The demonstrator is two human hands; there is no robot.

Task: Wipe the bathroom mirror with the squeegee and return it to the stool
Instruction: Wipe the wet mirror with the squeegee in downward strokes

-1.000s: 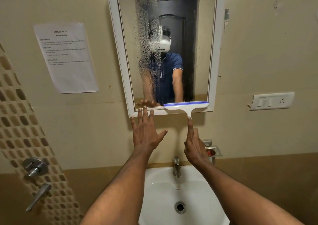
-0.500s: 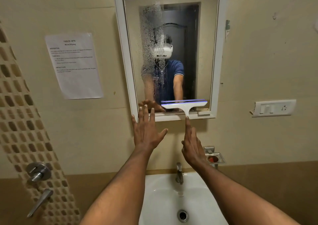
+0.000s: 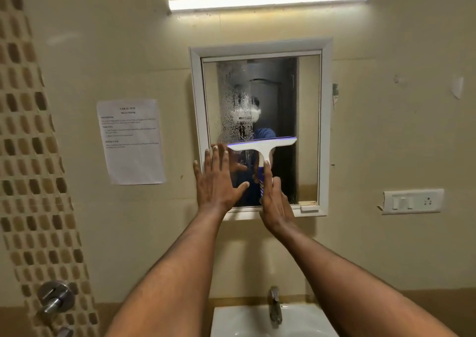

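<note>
Squeegee has gone from the mirror's bottom edge up to mid-glass; right hand wraps its handle, forefinger along the stem. Left hand lies flat, fingers spread, on lower-left glass and frame. Droplets remain upper left, so approx. half wiped; stool not in view. Basin looks empty.

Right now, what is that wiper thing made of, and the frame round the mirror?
The squeegee looks like smooth white plastic with a thin blue strip along its top edge, probably the rubber blade; its handle shows blue bands under the right hand. The mirror frame looks white and slightly glossy, with moulded edges: plastic or painted metal, hard to tell which.
</note>
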